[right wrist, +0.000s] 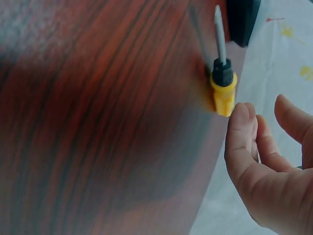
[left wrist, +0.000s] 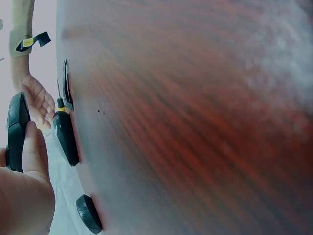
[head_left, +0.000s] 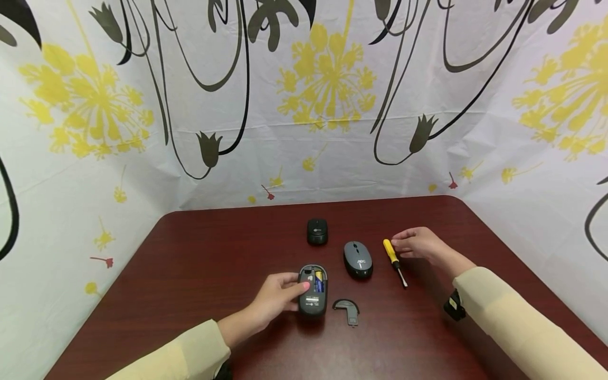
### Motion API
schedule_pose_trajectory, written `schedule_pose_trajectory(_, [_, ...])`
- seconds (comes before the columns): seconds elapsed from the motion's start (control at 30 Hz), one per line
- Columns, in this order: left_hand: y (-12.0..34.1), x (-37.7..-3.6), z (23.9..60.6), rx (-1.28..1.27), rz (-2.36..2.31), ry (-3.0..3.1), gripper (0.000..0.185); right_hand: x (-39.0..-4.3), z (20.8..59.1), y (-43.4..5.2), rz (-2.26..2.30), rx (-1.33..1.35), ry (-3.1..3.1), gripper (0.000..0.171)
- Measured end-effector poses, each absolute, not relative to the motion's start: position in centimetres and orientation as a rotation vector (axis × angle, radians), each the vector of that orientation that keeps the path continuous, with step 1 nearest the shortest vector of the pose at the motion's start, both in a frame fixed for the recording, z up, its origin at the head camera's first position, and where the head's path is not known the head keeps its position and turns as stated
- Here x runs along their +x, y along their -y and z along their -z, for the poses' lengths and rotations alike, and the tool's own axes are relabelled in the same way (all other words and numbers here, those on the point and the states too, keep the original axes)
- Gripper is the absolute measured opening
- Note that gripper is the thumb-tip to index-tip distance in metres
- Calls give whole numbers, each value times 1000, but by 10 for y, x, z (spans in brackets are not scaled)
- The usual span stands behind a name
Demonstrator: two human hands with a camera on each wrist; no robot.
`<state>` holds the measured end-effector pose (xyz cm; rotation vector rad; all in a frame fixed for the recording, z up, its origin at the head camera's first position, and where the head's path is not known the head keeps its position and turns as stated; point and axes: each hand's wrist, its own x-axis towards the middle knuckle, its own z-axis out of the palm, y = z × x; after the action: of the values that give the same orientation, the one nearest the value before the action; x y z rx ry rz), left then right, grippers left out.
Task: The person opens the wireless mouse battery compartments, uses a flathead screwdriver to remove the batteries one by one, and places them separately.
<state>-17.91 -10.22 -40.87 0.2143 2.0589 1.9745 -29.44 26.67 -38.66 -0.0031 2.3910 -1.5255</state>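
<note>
My left hand (head_left: pixel 280 295) grips a dark computer mouse (head_left: pixel 312 306), thumb on its underside, which faces up. The mouse's battery bay is uncovered, with a blue and yellow battery (head_left: pixel 319 282) inside. Just right of it lies the grey battery cover (head_left: pixel 351 311), flat on the table. In the left wrist view the held mouse (left wrist: pixel 17 129) shows edge-on, raised off the table. My right hand (head_left: pixel 420 244) is beside the yellow handle of a screwdriver (head_left: pixel 393 256), fingers loosely bent. In the right wrist view its thumb stands apart from the fingers, and the screwdriver (right wrist: pixel 224 90) lies beyond the fingertips.
A grey mouse (head_left: pixel 358 259) sits between the held mouse and the screwdriver. Farther back is a small black mouse (head_left: pixel 317 232). The dark red wooden table (head_left: pixel 214 253) ends at a white patterned cloth (head_left: pixel 266 132) behind and along the sides.
</note>
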Motion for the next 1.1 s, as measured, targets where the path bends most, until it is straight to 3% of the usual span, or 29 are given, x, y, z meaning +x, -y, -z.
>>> schedule_pose_trajectory(1.1, [103,-181,413,231,-1993,-2040,48,-303,405,-253,1263,11,-2619,31])
